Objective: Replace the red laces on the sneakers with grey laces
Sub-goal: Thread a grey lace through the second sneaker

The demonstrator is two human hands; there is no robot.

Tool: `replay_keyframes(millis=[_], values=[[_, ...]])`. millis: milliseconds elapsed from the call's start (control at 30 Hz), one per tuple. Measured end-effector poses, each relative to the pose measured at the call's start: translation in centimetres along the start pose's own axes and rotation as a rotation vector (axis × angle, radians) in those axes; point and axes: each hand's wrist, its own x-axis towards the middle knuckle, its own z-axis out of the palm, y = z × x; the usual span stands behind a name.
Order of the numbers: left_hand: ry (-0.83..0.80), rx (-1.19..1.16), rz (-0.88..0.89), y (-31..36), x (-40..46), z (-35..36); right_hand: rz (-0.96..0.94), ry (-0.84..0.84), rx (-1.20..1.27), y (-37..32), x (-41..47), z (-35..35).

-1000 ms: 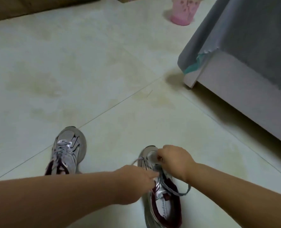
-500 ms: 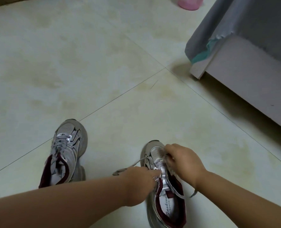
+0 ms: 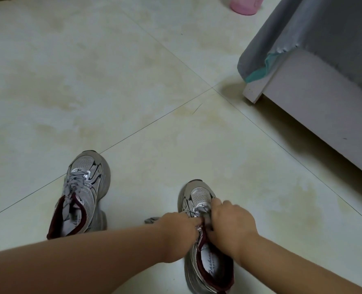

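I have both hands down on the right-hand sneaker at the lower centre of the frame, toe pointing up-frame on the tiled floor. My left hand has its fingers curled in at the eyelets, and my right hand is curled over the tongue area; both appear to pinch the grey lace, though the fingertips themselves are hidden. One loose end of that lace trails onto the floor just left of the shoe. The other sneaker, lower left, already carries a grey lace, its ends tucked inside. I see no red lace. I judge the task is late: this is threading or snugging the second shoe's lace. Next calls for drawing the lace even through the upper eyelets without pulling the free end out.
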Motion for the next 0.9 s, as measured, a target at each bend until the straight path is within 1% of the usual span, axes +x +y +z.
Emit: replay_keyframes(millis=[67,167,300,367,433,467,533,600,667,733,800,833,867,900], values=[[0.016,0.014,0.020,0.0,0.1,0.1,0.050,-0.125,-0.052,0.0,-0.4,0.3],[0.028,0.021,0.035,0.0,0.1,0.3,0.023,-0.241,-0.147,0.1,-1.2,-0.5],[0.001,0.062,0.025,0.2,0.5,0.3,0.044,-0.343,-0.091,0.3,-2.2,-2.5],[-0.008,0.062,0.010,0.2,0.5,0.2,0.002,-0.347,-0.036,0.3,-2.9,-4.4],[-0.006,0.067,-0.001,0.3,0.6,0.2,-0.122,-0.356,0.084,0.7,-3.5,-6.5],[-0.006,0.072,-0.004,0.3,0.7,0.2,-0.194,-0.368,0.197,1.1,-3.8,-7.8],[-0.013,0.083,0.002,0.3,0.8,0.2,-0.252,-0.345,0.431,2.6,-4.3,-10.5],[-0.023,0.095,0.046,0.4,0.9,0.2,-0.246,-0.335,0.504,3.9,-4.7,-12.2],[-0.040,0.111,0.075,0.6,1.0,0.2,-0.193,-0.417,0.606,4.6,-4.9,-12.0],[-0.078,0.104,0.034,0.8,1.1,-0.3,-0.120,-0.477,0.672,4.6,-4.9,-11.4],[-0.097,0.018,-0.006,0.9,0.9,-1.9,-0.058,-0.414,0.642,4.7,-4.6,-11.5],[-0.092,-0.071,-0.022,1.0,0.6,-3.0,-0.036,-0.361,0.642,4.9,-4.4,-11.8],[-0.071,-0.208,-0.042,0.8,0.1,-4.5,-0.017,-0.303,0.676,5.0,-4.4,-12.4],[-0.018,-0.396,-0.071,0.6,-0.5,-6.1,0.001,-0.241,0.734,5.1,-4.5,-13.1]])
